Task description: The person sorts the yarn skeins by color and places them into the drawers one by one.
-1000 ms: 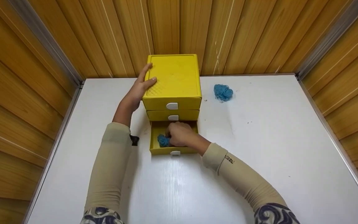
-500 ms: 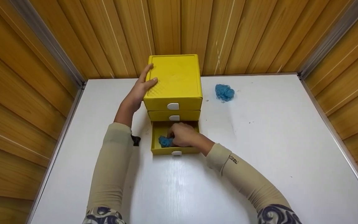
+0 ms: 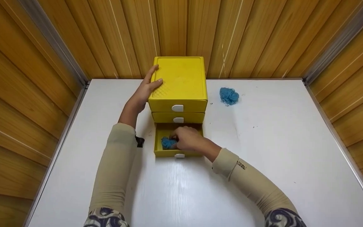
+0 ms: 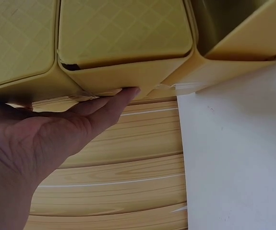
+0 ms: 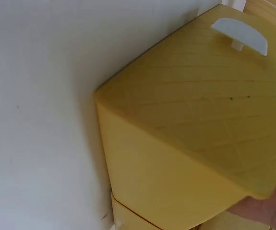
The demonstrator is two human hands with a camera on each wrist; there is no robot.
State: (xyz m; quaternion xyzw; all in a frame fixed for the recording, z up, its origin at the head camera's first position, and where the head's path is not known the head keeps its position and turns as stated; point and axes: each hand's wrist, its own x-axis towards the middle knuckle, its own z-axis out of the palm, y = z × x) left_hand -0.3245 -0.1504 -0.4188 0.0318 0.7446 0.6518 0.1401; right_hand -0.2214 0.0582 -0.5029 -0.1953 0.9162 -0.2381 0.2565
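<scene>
A yellow drawer cabinet [image 3: 181,77] stands at the back of the white table, its bottom drawer [image 3: 165,153] pulled out. My left hand [image 3: 143,93] rests against the cabinet's left side, thumb over the top edge. In the left wrist view its straight fingers [image 4: 110,108] lie along the side wall. Down inside the drawer, my right hand [image 3: 188,138] holds a blue yarn bundle [image 3: 168,143] with curled fingers; part of the yarn shows left of them. The right wrist view has mostly the drawer's outside and its white handle [image 5: 241,34], which hide the fingers.
A second blue yarn bundle [image 3: 229,96] lies on the table [image 3: 279,142] right of the cabinet. The two upper drawers [image 3: 165,117] are closed. Wood-panelled walls [image 3: 263,37] border the table behind and at both sides.
The head view has shifted slightly. My right hand stays in the drawer, with a little more yarn showing beside its fingers. My left hand keeps its place on the cabinet.
</scene>
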